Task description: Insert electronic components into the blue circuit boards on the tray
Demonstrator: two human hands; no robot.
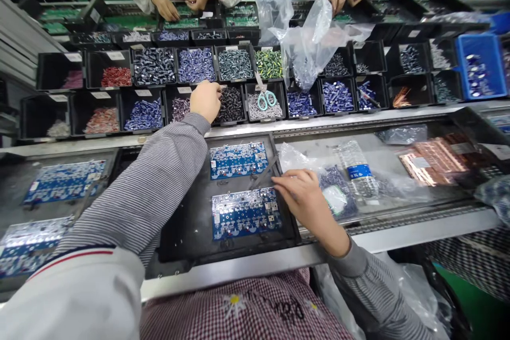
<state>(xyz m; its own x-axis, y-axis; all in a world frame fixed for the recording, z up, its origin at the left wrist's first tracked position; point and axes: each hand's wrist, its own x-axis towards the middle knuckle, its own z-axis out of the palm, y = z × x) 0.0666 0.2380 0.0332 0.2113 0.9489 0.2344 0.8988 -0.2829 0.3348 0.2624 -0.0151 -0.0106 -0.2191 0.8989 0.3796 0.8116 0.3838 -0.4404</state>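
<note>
My left hand (205,102) reaches over the front row of bins, at the edge of a bin of small black components (231,104). Its fingers are curled, and whatever they hold is hidden. My right hand (303,199) is at the right edge of a black tray (187,223). Its fingertips are drawn together near a dark strip (263,172); I cannot make out anything between them. Two blue circuit boards, an upper one (239,160) and a lower one (246,213), lie flat in the tray between my arms.
Teal-handled scissors (266,100) rest on a bin of grey parts. A plastic bottle (359,170), a bag of dark parts (338,191) and copper-coloured pieces (432,162) lie to the right. Another tray's circuit board (66,180) is left. Two people work opposite, near clear bags (306,37).
</note>
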